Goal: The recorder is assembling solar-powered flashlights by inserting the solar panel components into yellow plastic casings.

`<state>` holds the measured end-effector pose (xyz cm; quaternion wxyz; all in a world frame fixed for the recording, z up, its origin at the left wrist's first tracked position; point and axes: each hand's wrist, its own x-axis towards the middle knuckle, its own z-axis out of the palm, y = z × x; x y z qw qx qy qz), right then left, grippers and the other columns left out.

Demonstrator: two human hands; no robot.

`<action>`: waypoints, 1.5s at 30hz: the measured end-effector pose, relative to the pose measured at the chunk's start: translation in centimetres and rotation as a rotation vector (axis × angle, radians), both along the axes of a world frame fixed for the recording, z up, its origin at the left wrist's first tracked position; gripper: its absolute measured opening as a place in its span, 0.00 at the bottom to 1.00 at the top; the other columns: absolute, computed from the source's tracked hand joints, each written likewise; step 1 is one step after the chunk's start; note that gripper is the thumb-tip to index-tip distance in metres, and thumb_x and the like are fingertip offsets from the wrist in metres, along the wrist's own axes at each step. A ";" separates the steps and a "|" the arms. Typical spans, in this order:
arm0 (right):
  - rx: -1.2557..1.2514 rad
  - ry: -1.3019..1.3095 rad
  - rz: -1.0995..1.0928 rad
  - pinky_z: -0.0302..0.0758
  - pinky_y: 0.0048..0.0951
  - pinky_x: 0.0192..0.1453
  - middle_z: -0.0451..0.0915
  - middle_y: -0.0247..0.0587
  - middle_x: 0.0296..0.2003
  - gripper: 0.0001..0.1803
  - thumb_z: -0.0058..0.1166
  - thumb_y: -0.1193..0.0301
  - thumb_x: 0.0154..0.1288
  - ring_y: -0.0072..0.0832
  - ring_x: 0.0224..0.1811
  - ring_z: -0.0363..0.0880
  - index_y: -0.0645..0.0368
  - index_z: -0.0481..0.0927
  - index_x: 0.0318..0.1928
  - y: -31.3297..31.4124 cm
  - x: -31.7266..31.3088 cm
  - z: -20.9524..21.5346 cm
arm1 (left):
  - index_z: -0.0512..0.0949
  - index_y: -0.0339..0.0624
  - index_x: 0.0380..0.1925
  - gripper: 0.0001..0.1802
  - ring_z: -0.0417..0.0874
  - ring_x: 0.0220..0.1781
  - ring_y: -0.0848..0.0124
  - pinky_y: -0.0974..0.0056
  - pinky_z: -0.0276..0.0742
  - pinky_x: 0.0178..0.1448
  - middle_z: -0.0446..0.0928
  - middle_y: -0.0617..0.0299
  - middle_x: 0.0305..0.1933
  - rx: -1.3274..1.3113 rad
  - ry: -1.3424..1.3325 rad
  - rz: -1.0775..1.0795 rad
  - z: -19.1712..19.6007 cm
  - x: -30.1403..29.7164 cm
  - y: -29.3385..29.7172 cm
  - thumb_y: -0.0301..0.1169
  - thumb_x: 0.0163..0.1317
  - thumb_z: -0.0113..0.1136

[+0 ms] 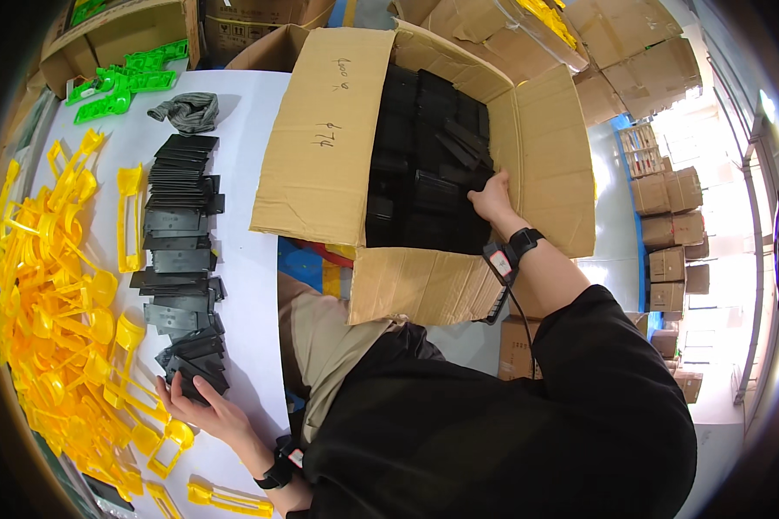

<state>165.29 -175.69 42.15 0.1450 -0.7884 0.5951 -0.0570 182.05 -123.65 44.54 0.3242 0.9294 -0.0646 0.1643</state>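
My left hand point(206, 413) is open, fingers apart, at the near end of a row of thin black plastic plates point(180, 259) on the white table. Its fingertips lie against or just over the nearest plates; actual contact is hard to tell. My right hand point(493, 201) reaches over the right side of an open cardboard box point(320, 147). Many black plates point(428, 130) fill that box in stacks, a few lying loose and slanted on top. The right thumb and fingers are closed at the edge of the plates there, their tips partly hidden among the dark pieces.
A large heap of yellow plastic parts point(56, 311) covers the table's left side. Yellow frames point(131, 221) lie beside the plate row. Green plastic parts point(130, 82) and a dark grey cloth point(186, 112) are at the back. Stacked cartons point(671, 195) stand to the right.
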 end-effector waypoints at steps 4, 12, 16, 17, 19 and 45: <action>0.222 -0.060 -0.142 0.66 0.39 0.65 0.68 0.72 0.56 0.41 0.61 0.69 0.56 0.56 0.63 0.67 0.78 0.52 0.61 0.2 -0.6 0.3 | 0.71 0.31 0.49 0.20 0.59 0.69 0.50 0.49 0.54 0.71 0.60 0.45 0.67 -0.009 0.003 -0.003 -0.2 0.1 -0.1 0.39 0.68 0.51; -0.281 -0.098 0.572 0.72 0.49 0.46 0.73 0.65 0.41 0.19 0.54 0.68 0.64 0.60 0.43 0.74 0.70 0.64 0.45 0.9 -0.4 3.6 | 0.71 0.31 0.49 0.19 0.58 0.69 0.51 0.50 0.55 0.71 0.60 0.45 0.67 0.009 0.008 -0.021 -0.3 0.1 -0.2 0.38 0.69 0.51; -0.247 0.148 0.978 0.73 0.44 0.49 0.71 0.53 0.43 0.22 0.62 0.74 0.53 0.50 0.48 0.73 0.63 0.65 0.45 0.5 0.3 3.2 | 0.72 0.31 0.49 0.18 0.59 0.69 0.51 0.49 0.55 0.71 0.60 0.45 0.67 -0.002 0.023 0.009 -0.2 -0.3 0.3 0.37 0.69 0.51; -0.195 0.190 0.942 0.73 0.41 0.51 0.70 0.50 0.43 0.25 0.65 0.76 0.49 0.47 0.50 0.72 0.63 0.65 0.45 0.4 -0.3 3.1 | 0.72 0.31 0.48 0.18 0.59 0.69 0.51 0.49 0.55 0.71 0.61 0.44 0.66 -0.015 0.016 -0.007 -0.3 -0.4 0.4 0.37 0.69 0.51; -0.208 0.154 0.931 0.73 0.41 0.52 0.69 0.51 0.43 0.25 0.64 0.76 0.50 0.48 0.50 0.72 0.64 0.65 0.46 0.0 -0.4 2.7 | 0.72 0.31 0.48 0.18 0.59 0.69 0.50 0.49 0.55 0.71 0.61 0.44 0.66 -0.030 0.006 -0.021 -0.3 -0.2 0.5 0.36 0.69 0.51; 0.251 0.019 0.671 0.73 0.44 0.43 0.77 0.61 0.32 0.23 0.57 0.72 0.59 0.57 0.41 0.77 0.60 0.62 0.51 -2.8 1.0 6.8 | 0.73 0.31 0.46 0.16 0.61 0.68 0.51 0.51 0.57 0.69 0.62 0.45 0.65 0.003 0.003 0.012 -0.8 0.1 -0.1 0.36 0.70 0.50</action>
